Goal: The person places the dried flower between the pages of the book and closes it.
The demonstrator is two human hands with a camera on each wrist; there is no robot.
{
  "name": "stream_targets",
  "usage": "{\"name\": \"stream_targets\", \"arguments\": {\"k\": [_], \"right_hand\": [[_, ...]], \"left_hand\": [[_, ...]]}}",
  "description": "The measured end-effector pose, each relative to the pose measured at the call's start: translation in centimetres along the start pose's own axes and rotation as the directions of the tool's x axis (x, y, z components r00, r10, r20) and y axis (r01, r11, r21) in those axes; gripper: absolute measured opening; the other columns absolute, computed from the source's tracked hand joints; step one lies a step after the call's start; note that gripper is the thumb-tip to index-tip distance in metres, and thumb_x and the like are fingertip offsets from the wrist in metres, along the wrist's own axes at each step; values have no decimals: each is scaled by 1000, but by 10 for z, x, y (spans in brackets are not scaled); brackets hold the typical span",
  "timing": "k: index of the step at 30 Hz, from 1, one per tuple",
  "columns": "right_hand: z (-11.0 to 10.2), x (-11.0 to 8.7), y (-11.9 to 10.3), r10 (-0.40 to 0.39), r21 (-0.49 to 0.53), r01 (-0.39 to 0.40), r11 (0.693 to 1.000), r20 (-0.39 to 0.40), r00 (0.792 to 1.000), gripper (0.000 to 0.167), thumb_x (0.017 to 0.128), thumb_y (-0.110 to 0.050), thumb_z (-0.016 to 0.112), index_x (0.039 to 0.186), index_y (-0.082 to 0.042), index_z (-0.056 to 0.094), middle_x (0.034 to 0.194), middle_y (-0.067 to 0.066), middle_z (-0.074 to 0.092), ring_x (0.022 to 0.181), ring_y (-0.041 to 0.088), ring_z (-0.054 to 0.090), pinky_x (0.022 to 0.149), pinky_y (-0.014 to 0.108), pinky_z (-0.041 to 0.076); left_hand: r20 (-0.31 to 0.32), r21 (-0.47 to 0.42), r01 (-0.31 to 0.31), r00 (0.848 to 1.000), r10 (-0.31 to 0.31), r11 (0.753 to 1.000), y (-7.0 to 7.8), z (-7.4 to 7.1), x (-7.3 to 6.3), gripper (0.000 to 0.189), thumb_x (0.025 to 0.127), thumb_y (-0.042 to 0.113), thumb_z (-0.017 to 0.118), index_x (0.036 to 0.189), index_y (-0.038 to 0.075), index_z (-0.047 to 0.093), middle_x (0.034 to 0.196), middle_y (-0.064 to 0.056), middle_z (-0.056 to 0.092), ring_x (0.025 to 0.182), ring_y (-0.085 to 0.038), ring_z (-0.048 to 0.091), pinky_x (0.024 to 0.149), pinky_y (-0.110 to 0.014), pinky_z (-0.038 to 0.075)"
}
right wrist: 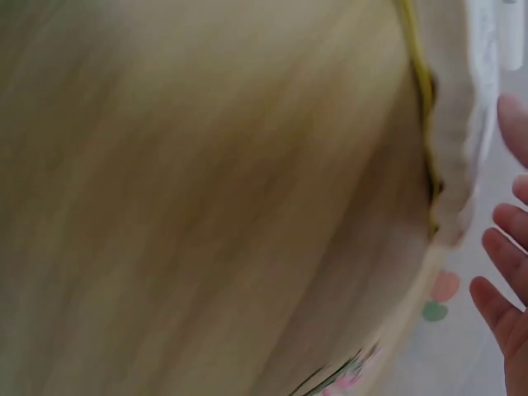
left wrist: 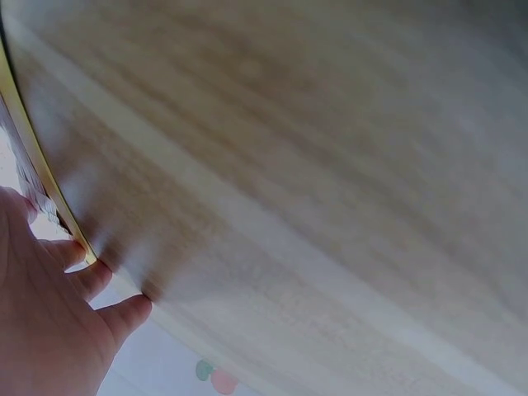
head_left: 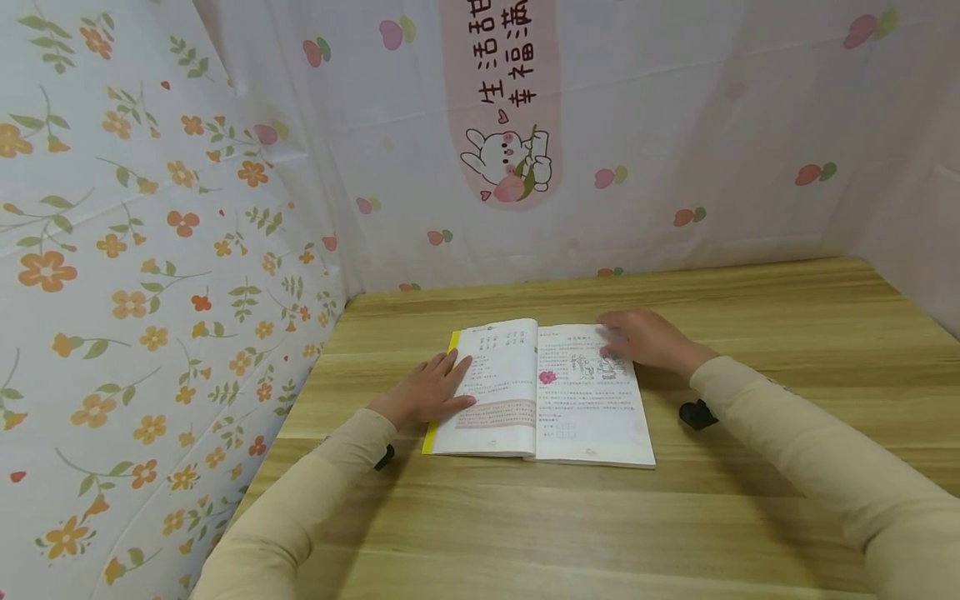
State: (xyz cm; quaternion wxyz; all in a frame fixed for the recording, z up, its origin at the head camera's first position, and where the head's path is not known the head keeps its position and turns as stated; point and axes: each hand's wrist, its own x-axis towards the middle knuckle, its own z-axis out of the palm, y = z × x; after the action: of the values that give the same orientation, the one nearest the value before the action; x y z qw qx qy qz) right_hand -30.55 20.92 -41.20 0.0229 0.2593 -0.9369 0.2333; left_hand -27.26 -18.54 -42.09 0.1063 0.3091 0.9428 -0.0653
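Note:
An open book lies on the wooden table, its yellow cover edge showing along the left side. Printed text covers both pages; the right one also carries line drawings and a pink flower shape. My left hand rests on the left page's outer margin, fingers spread and fairly straight. In the left wrist view, some fingertips of that hand reach past the yellow edge to the tabletop. Over the upper right corner of the right page is my right hand, slightly blurred. The right wrist view shows its extended fingers apart from the book's page edges.
The wooden tabletop extends around the book. Behind it hangs a white cloth with a rabbit print and Chinese characters, and a floral cloth hangs at the left. A dark object sits beneath the right wrist.

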Motion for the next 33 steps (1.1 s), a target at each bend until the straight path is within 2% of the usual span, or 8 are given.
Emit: {"name": "stream_targets", "arguments": {"k": [3, 7, 13, 19, 26, 33], "right_hand": [[1, -2, 5, -79, -75, 78, 994, 1, 997, 58, 86, -23, 77, 130, 7, 55, 124, 24, 60, 110, 37, 59, 93, 52, 45], [3, -3, 13, -121, -160, 123, 979, 20, 992, 64, 89, -32, 73, 133, 9, 52, 130, 28, 55, 118, 42, 54, 97, 54, 41], [3, -2, 22, -55, -262, 86, 961, 124, 991, 78, 95, -49, 57, 142, 11, 39, 143, 33, 38, 134, 48, 33, 107, 57, 27], [0, -3, 21, 2, -260, 45, 965, 179, 984, 81, 97, -51, 53, 145, 11, 32, 148, 32, 30, 138, 47, 23, 110, 57, 20], [1, -3, 22, 2, -235, 31, 971, 140, 990, 82, 94, -53, 56, 144, 10, 37, 146, 34, 33, 136, 49, 28, 108, 58, 24], [2, -3, 23, -37, -190, 45, 981, 47, 998, 76, 88, -48, 69, 136, 8, 49, 135, 31, 50, 125, 46, 45, 101, 56, 36]], "left_hand": [[1, 8, -1, 1000, 1, 1000, 0, 1, 0, 80, 99, 60, 33, 156, 7, 13, 158, -22, 17, 142, -39, 21, 111, -51, 24], [-5, 4, -3, 1000, 3, 1000, 0, 1, 1, 80, 100, 60, 33, 156, 7, 14, 157, -22, 17, 142, -39, 21, 111, -52, 24], [-11, 25, 6, 1000, -6, 1000, 0, 3, 1, 80, 99, 60, 33, 157, 8, 13, 158, -21, 18, 142, -38, 22, 111, -51, 24], [-9, 31, 13, 1000, -12, 999, -1, 4, 2, 81, 99, 61, 33, 157, 8, 13, 158, -21, 17, 142, -38, 21, 111, -51, 24], [-18, 34, 10, 1000, -10, 999, -1, 5, 3, 80, 99, 61, 34, 157, 8, 14, 158, -21, 18, 142, -37, 22, 111, -50, 24], [-19, 41, 11, 1000, -10, 999, -2, 6, 3, 81, 99, 61, 33, 157, 8, 14, 158, -21, 18, 141, -37, 22, 110, -50, 25]]}}
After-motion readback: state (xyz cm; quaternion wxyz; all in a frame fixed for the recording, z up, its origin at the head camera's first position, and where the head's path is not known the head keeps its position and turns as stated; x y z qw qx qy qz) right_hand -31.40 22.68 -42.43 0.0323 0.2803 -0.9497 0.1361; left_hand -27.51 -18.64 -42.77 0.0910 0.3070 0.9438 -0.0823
